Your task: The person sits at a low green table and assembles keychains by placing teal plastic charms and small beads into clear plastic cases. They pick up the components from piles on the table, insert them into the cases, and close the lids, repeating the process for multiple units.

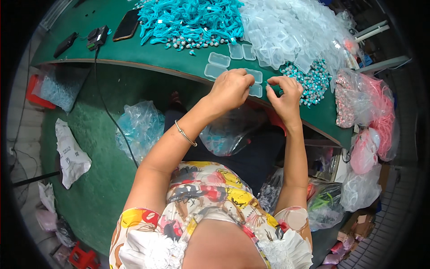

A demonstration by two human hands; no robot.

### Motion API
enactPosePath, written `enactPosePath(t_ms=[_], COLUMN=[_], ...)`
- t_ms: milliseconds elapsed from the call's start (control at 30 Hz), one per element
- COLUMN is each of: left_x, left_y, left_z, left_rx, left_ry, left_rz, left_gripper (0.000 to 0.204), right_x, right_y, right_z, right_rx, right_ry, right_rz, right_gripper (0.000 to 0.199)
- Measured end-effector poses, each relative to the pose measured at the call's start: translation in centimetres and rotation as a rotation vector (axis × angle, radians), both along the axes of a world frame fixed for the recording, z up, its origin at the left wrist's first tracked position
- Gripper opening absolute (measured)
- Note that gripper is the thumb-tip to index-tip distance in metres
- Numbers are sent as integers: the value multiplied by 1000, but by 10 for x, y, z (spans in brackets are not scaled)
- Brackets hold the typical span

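Observation:
Small clear plastic cases lie open near the table's front edge, one open case left of centre and another case partly behind my fingers. My left hand is over these cases, fingers bent down and closed; what they hold, if anything, is hidden. To its right, my right hand has thumb and index finger brought together in a pinch beside the cases. Whatever is between those fingertips is too small to name. Just beyond my right hand spreads a pile of small teal and silver plug-like pieces.
A heap of teal cords and a large heap of clear cases cover the far side of the green table. A phone lies left. Bags of pink cords hang right; a plastic bag stands below.

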State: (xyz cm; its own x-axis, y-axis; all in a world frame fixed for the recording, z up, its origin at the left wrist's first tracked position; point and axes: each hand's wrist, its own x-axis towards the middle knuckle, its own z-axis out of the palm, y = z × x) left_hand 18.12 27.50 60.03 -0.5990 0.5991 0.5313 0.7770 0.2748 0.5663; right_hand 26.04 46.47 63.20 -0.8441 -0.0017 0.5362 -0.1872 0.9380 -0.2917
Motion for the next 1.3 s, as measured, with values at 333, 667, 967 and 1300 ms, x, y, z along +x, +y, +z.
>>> enactPosePath(t_ms=[333,667,967,1300], left_x=[6,24,30,28], left_y=[-8,-14,-10,-7], left_z=[13,16,14,9], left_rx=[429,651,564,535], left_ry=[-909,-1150,-1053,-1035], left_rz=[-251,-259,-131,-205], left_gripper=[22,22,20,21], right_x=[6,16,19,18], right_y=[-28,-48,-46,-42], right_z=[11,14,14,13], right_rx=[-107,117,151,-81], right_ry=[105,269,137,99], right_rz=[152,142,154,164], right_gripper=[18,17,18,20])
